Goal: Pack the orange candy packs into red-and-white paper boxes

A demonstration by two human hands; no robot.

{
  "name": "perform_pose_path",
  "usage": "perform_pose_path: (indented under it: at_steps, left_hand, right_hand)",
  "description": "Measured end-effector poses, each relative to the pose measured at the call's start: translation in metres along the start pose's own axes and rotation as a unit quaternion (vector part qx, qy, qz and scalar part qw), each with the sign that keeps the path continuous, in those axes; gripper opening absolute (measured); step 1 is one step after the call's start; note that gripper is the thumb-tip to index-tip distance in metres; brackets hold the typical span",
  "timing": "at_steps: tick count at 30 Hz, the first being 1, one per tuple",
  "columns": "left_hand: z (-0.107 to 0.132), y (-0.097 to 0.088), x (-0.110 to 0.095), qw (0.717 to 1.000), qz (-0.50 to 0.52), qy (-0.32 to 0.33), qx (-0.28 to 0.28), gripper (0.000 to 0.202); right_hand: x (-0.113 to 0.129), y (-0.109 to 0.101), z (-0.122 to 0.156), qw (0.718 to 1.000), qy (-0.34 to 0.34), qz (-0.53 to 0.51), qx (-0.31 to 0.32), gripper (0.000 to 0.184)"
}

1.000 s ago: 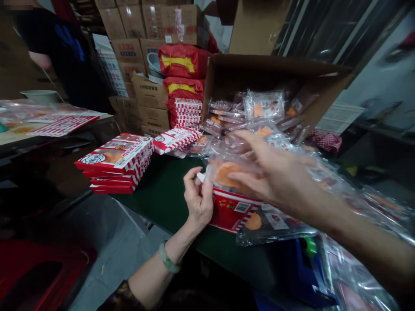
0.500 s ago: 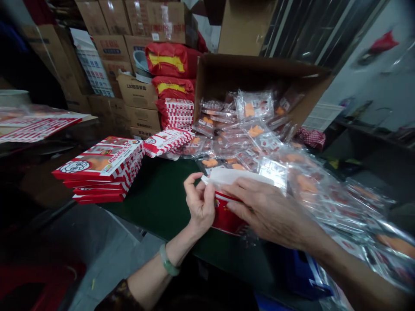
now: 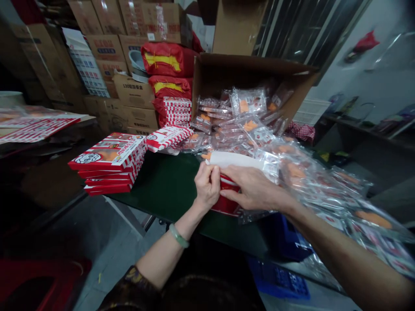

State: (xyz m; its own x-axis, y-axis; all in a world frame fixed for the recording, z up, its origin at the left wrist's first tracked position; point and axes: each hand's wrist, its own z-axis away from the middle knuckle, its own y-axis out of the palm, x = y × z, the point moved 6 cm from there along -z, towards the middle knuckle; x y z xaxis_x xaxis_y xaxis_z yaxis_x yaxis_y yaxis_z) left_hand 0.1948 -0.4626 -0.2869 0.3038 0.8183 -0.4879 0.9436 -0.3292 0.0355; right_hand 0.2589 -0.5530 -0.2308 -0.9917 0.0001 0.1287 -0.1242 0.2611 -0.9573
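Your left hand (image 3: 206,188) is pinching one end of a white paper strip (image 3: 235,160), thumb and fingers closed together on it where it meets the top of a red-and-white printed box (image 3: 226,199). Your right hand (image 3: 254,188) is lying across the box's upper edge, fingers extended just below the strip; from this view, you cannot tell whether it is gripping or only pressing. The box is standing on a dark green tabletop (image 3: 158,181) between your hands, partly hidden by them.

A jade bangle (image 3: 178,235) is circling your left wrist. Just right of the box, clear plastic packets (image 3: 311,185) with orange contents are heaped along the table, spreading past your right forearm. More packets are filling an open cardboard carton (image 3: 249,77) farther back. To the left, a stack of flat red-and-white boxes (image 3: 106,162) is sitting at the table's edge, with a smaller pile of the same boxes (image 3: 167,138) lying nearby. Red sacks (image 3: 167,58) and brown cartons (image 3: 106,47) are piled behind, and a blue crate (image 3: 279,280) is sitting low, below the table's near edge.
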Motion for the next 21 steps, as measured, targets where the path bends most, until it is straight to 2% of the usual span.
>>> perform_pose_path:
  at_steps: [1,3,5,6,8,11,13,15,18,21]
  left_hand:
    - [-0.003,0.0,-0.002,1.0,-0.015,0.009,-0.001,0.026]
    - [-0.006,0.001,-0.003,0.999,-0.035,0.023,-0.002,0.028]
    - [-0.007,0.003,0.0,0.999,-0.035,0.022,0.0,0.024]
    - [-0.007,0.004,0.003,0.999,-0.026,0.018,0.0,0.019]
    - [-0.006,0.005,0.012,1.0,-0.001,-0.003,-0.009,0.005]
    - [-0.008,0.008,0.024,0.998,0.038,-0.034,-0.027,0.023]
    - [-0.013,0.012,0.029,0.998,0.046,-0.034,-0.011,0.017]
    - [-0.02,0.013,0.032,0.999,0.039,-0.023,0.019,0.003]
    - [-0.034,0.005,0.042,0.999,-0.004,-0.013,0.048,0.018]
    - [-0.046,-0.015,0.059,0.996,-0.084,-0.014,0.019,0.028]
  right_hand:
    - [-0.004,-0.004,0.001,0.998,0.023,-0.036,-0.045,0.026]
    - [-0.013,-0.017,0.009,0.98,0.06,-0.073,-0.175,0.013]
    - [-0.015,-0.03,0.026,0.954,0.056,-0.017,-0.295,0.008]
    - [-0.014,-0.034,0.035,0.944,0.045,0.037,-0.326,0.008]
    - [-0.015,-0.032,0.048,0.936,0.035,0.122,-0.329,0.007]
    - [-0.022,-0.022,0.057,0.941,0.055,0.155,-0.297,0.005]
    - [-0.024,-0.017,0.055,0.942,0.07,0.15,-0.291,0.006]
    - [-0.023,-0.013,0.046,0.948,0.086,0.132,-0.275,0.008]
    - [-0.021,-0.009,0.023,0.959,0.104,0.109,-0.238,0.011]
    - [-0.02,-0.004,0.002,0.974,0.082,0.057,-0.203,0.026]
